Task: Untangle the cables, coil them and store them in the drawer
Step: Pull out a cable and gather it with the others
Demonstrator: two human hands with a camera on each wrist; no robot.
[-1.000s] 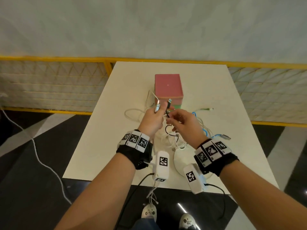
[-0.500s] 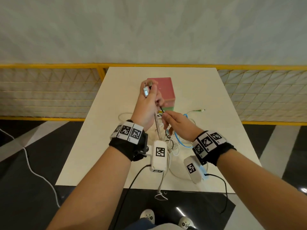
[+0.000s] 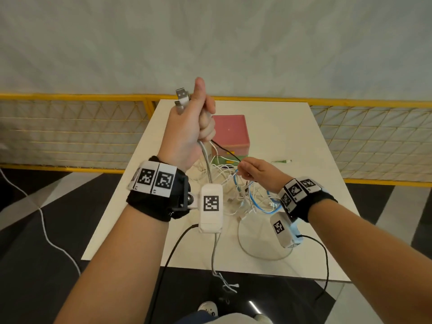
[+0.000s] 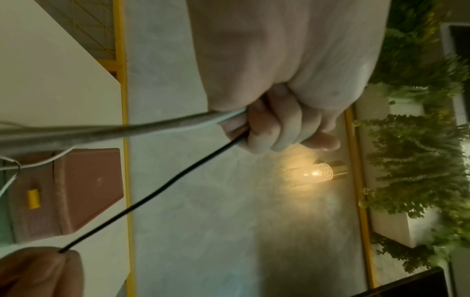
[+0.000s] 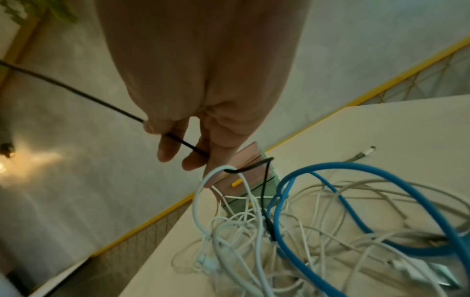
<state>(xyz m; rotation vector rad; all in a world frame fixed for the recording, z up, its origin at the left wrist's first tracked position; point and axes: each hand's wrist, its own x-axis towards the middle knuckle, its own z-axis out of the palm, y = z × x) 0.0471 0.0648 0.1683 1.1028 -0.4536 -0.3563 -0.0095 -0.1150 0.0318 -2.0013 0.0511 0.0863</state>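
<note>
1. The left hand (image 3: 187, 127) is fisting round a grey cable (image 3: 207, 164) and a black cable (image 3: 225, 149), raised well above the table (image 3: 304, 136) with the plugs (image 3: 181, 99) sticking out on top; likely it is lifting them clear of the heap.
2. The right hand (image 3: 257, 170) is pinching the black cable between thumb and fingertips, probably tracing it toward its snag.
3. The tangle (image 5: 292, 221), white and blue, is lying mid-table, nearer the front edge.
4. The pink drawer box (image 3: 230, 130) is sitting behind it toward the far edge, shut as far as can be judged; storing is not yet begun.
</note>
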